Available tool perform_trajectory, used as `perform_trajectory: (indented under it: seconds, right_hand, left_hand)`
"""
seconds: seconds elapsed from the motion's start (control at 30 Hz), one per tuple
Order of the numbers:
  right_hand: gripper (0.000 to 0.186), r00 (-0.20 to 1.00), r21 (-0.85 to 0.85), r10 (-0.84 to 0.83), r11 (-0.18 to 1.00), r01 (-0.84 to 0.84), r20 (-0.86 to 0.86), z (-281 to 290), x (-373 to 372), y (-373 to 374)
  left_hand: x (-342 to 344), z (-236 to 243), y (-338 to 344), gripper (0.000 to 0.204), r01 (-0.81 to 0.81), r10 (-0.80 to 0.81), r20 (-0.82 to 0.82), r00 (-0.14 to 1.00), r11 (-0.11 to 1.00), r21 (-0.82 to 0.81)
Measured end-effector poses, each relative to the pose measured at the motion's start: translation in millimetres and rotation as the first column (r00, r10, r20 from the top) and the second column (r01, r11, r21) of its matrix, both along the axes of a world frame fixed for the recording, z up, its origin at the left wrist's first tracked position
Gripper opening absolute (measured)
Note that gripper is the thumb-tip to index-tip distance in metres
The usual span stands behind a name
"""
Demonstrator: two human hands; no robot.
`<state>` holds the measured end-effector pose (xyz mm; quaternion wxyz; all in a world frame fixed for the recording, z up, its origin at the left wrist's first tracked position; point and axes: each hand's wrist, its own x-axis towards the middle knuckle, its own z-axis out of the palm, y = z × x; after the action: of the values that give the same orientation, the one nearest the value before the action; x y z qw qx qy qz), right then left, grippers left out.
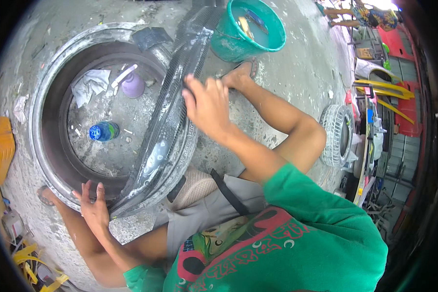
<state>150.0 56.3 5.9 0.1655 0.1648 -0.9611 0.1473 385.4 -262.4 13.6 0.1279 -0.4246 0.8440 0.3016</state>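
A long, dark panel with a carbon-fibre weave (pixel 152 141) lies slantwise across the right side of a large grey tyre (pixel 47 73). Whitish wet smears and patches mark its glossy face. My right hand (pixel 210 108) presses on the panel's upper half, fingers bent together; whatever is under the fingertips is hidden. At the panel's near end, my left hand (pixel 93 210) rests with its fingers spread against the edge. Inside the tyre's ring, a blue-capped bottle (pixel 102 131), a purple bottle (pixel 133 86) and a crumpled pale cloth (pixel 91 86) sit on the floor.
A teal bucket (pixel 236 45) holding cloudy water and some items stands beyond my right foot. A dark scrap sheet (pixel 152 38) lies on the tyre's far rim. To the right is a smaller whitish tyre (pixel 334 136); an orange plastic part (pixel 0 151) is at far left.
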Motion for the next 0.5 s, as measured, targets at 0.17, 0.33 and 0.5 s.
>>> perform_trajectory:
  seconds: [0.17,0.33,0.5]
  right_hand:
    - [0.029,0.996,0.129,0.062,0.989,-0.070,0.066,14.0,-53.6,31.2]
    - [0.026,0.993,0.025,0.052,0.998,-0.055,0.110,1.1,-92.4,26.9]
    - [0.029,0.921,-0.079,0.337,0.941,-0.328,0.192,2.2,-28.6,54.0]
  left_hand:
    - [0.3,7.4,2.3,0.057,0.007,-0.006,-0.038,0.999,1.000,0.007]
    - [10.4,0.1,-6.2,0.056,-0.006,0.006,-0.017,1.000,1.000,-0.007]
    - [-2.3,8.8,-0.1,0.056,0.021,-0.021,0.010,1.000,1.000,0.003]
